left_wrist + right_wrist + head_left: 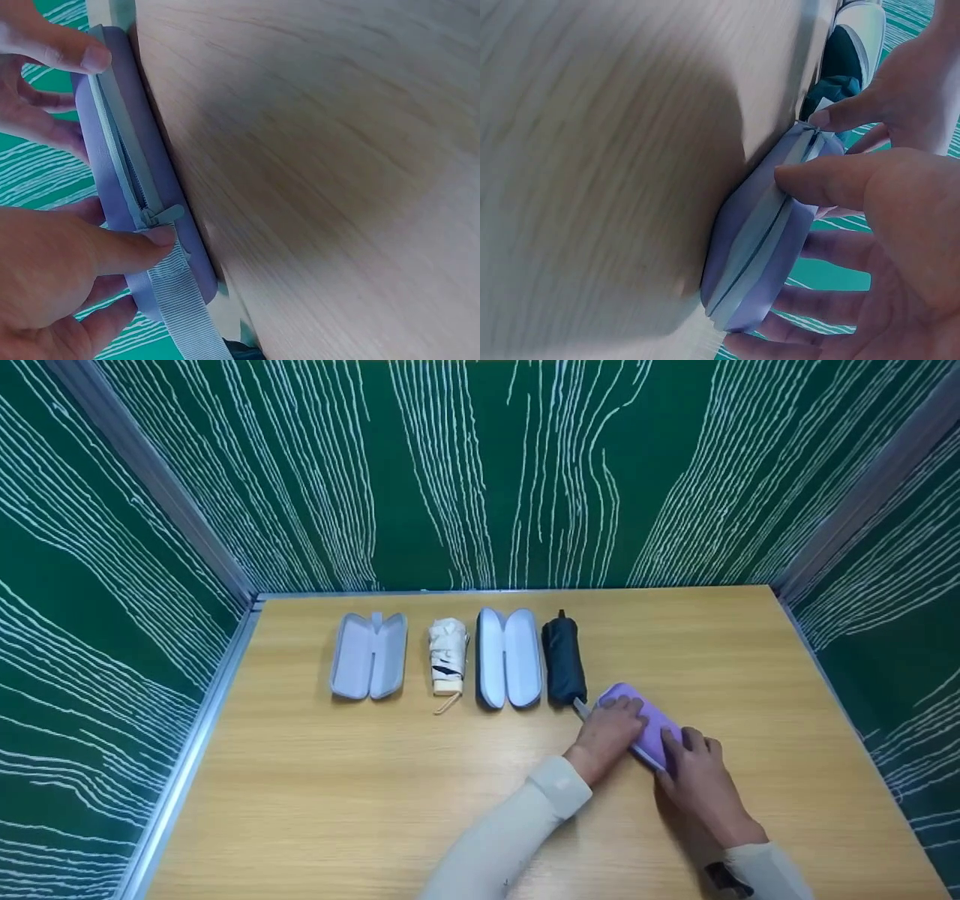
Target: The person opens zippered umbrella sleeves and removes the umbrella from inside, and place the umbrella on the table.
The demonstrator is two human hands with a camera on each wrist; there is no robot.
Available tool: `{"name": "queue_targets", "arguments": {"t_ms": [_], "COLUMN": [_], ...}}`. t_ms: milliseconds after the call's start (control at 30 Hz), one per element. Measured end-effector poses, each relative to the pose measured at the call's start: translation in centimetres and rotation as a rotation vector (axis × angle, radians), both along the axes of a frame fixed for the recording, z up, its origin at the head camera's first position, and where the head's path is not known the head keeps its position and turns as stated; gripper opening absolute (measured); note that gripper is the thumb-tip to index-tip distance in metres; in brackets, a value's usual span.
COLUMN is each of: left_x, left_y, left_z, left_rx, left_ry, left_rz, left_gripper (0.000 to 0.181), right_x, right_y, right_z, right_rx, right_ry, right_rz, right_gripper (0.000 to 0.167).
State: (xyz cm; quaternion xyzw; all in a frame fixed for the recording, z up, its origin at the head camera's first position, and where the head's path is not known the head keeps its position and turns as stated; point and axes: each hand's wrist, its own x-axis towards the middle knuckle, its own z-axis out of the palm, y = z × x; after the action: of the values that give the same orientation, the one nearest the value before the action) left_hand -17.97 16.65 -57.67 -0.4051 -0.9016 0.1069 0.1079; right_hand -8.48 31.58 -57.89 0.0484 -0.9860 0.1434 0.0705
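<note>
A purple zip case [651, 725] lies slanted at the table's right, a pale zipper along its near side. My left hand [616, 729] grips the end with the grey ribbon strap [180, 300]; in the left wrist view its thumb presses beside the zipper pull [166, 216]. My right hand [699, 776] holds the other part of the case, its thumb on the zipper side and its fingers behind in the right wrist view. Just left of the case lies a folded black umbrella [564, 660].
Left of the black umbrella are an opened dark hard case [523, 660] with a pale lining, a folded beige umbrella [448, 654] and an opened grey hard case [388, 656]. They stand in a row on the wooden table [337, 795]. Green patterned panels [510, 472] surround it.
</note>
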Motion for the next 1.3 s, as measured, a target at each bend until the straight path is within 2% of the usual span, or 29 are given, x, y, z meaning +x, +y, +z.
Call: {"name": "queue_targets", "arguments": {"t_ms": [100,333,467,700,767,967,1067,1167,1300], "left_x": [-0.2,-0.5,-0.7,-0.9,-1.0,-1.1,-1.2,-1.2,-1.2], "left_y": [0.0,0.0,0.0,0.1,0.0,-0.3,-0.5,-0.6,-0.7], "left_z": [-0.1,0.1,0.1,0.2,0.2,0.1,0.1,0.2,0.5], "left_rx": [0.007,0.004,-0.003,-0.003,0.001,0.051,0.054,0.034,0.03], "left_ry": [-0.01,-0.061,-0.063,-0.092,-0.088,-0.014,-0.009,-0.046,-0.143], "left_rz": [-0.01,-0.022,-0.031,-0.03,-0.039,-0.078,-0.089,-0.09,-0.08], "left_gripper": [0.032,0.032,0.033,0.036,0.035,0.032,0.034,0.037,0.039], "right_x": [0.1,0.3,0.3,0.5,0.5,0.6,0.6,0.6,0.8], "right_y": [-0.1,-0.6,-0.9,-1.1,-1.2,-1.6,-1.8,-2.1,-2.4], "right_z": [0.0,0.4,0.5,0.3,0.3,0.2,0.2,0.2,0.2], "right_rx": [0.009,0.03,0.039,0.032,0.034,0.057,0.055,0.048,0.046], "right_ry": [-0.005,-0.075,-0.098,-0.045,-0.028,-0.025,-0.026,-0.023,-0.013], "right_rz": [-0.005,-0.034,-0.056,-0.061,-0.059,-0.069,-0.082,-0.096,-0.103], "right_gripper": [0.062,0.065,0.065,0.064,0.064,0.066,0.067,0.068,0.068]}}
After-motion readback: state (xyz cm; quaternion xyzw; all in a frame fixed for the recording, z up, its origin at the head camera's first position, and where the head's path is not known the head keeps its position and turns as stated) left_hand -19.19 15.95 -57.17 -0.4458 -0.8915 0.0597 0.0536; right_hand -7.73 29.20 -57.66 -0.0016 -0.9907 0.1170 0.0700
